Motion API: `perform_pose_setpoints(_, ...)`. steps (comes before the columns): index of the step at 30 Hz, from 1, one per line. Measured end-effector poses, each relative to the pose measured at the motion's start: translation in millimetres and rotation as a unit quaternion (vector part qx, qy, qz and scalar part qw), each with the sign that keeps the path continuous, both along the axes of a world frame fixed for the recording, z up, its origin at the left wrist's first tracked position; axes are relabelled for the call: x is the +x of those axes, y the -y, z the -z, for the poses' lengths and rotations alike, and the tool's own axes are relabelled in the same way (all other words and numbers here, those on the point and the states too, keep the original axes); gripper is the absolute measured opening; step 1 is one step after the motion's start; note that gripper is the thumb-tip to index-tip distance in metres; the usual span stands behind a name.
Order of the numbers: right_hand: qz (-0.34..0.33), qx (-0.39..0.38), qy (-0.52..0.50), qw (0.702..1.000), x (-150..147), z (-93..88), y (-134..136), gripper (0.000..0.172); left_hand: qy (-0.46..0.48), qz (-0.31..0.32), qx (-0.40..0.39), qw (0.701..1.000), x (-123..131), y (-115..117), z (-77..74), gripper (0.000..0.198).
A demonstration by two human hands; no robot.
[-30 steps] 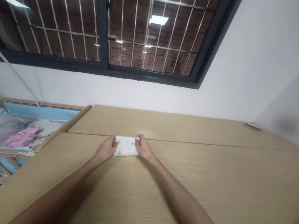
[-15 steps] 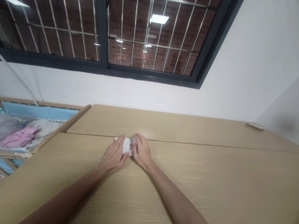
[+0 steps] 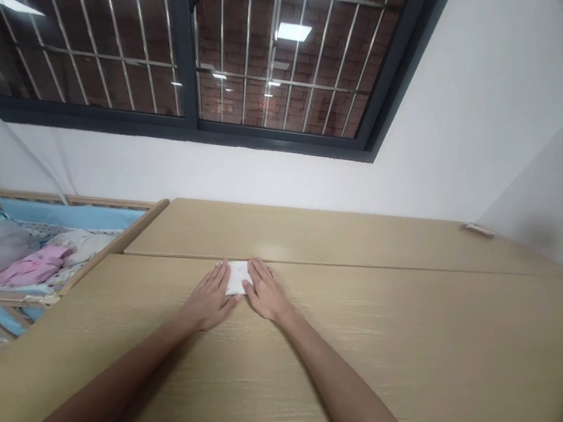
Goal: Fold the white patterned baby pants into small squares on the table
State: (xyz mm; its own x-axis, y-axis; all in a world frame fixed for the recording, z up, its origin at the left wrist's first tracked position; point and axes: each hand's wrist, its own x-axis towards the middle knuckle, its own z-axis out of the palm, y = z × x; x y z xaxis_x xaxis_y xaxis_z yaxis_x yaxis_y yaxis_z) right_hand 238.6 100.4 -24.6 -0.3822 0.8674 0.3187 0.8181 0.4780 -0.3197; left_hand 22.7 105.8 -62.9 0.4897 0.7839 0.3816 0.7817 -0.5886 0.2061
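Just two flat hands, left hand (image 3: 210, 299), right hand (image 3: 263, 294), one folded cloth (image 3: 237, 277).

hands flat on a small folded cloth

left hand (image 3: 212, 298) and right hand (image 3: 265, 294) press the white cloth (image 3: 237, 277) between them on the wooden table (image 3: 397, 357).

No readable text, labels, brands or numbers in view. The white folded cloth (image 3: 237, 277) near the middle of the desk (image 3: 400, 331) has a faint printed pattern, too small to resolve as lettering. The small flat item (image 3: 479, 229) at the desk's far right edge is too blurred to show any marking.
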Motion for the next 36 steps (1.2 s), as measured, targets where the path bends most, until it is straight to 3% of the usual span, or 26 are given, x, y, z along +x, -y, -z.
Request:
perform_pose_setpoints(3, -0.011, 0.021, -0.032, 0.999, 4, -2.3, 0, 0.061, 0.011, 0.001, -0.005, 1.0, -2, -4, -2.9, 0.087)
perform_pose_setpoints(6, -0.075, -0.005, -0.058, 0.995, 10, -2.4, -4, 0.063, 0.034, -0.003, -0.016, 0.999, -5, -8, -5.7, 0.085)
perform_pose_setpoints(9, -0.101, -0.023, -0.108, 0.989, 13, 2.4, -11, 0.066, 0.069, -0.01, -0.03, 0.997, -5, -7, -9.5, 0.072)
perform_pose_setpoints(13, -0.065, -0.016, -0.198, 0.978, 10, 4.3, -15, 0.052, 0.131, -0.015, -0.048, 0.99, -3, -3, -27.3, 0.046)
perform_pose_setpoints(16, -0.04, -0.042, -0.281, 0.958, 10, -13.8, -12, 0.042, 0.188, -0.026, -0.062, 0.98, -2, 6, -51.9, 0.034)
perform_pose_setpoints(20, -0.077, -0.153, -0.376, 0.911, 15, -54.3, -12, 0.051, 0.269, -0.022, -0.119, 0.956, -6, 28, -75.0, 0.042)
perform_pose_setpoints(22, -0.077, -0.207, -0.348, 0.911, 16, -65.1, -18, 0.055, 0.273, -0.027, -0.159, 0.948, -7, 41, -75.4, 0.053)
perform_pose_setpoints(24, -0.058, -0.224, -0.285, 0.93, 14, -63.6, -28, 0.055, 0.213, -0.062, -0.186, 0.957, -6, 51, -71.1, 0.057)
perform_pose_setpoints(27, -0.038, -0.209, -0.207, 0.955, 4, -49.0, -42, 0.046, 0.098, -0.121, -0.183, 0.971, 0, 60, -66.0, 0.043)
perform_pose_setpoints(30, -0.042, -0.183, -0.186, 0.964, -6, -43.8, -43, 0.044, 0.058, -0.136, -0.137, 0.979, 10, 70, -66.8, 0.037)
perform_pose_setpoints(33, -0.1, -0.122, -0.152, 0.976, -14, -54.6, -18, 0.05, 0.034, -0.089, -0.076, 0.993, 22, 89, -63.1, 0.044)
perform_pose_setpoints(36, -0.224, -0.11, -0.065, 0.966, -22, -62.1, 22, 0.052, -0.001, -0.009, -0.054, 0.998, 31, 110, -49.8, 0.05)
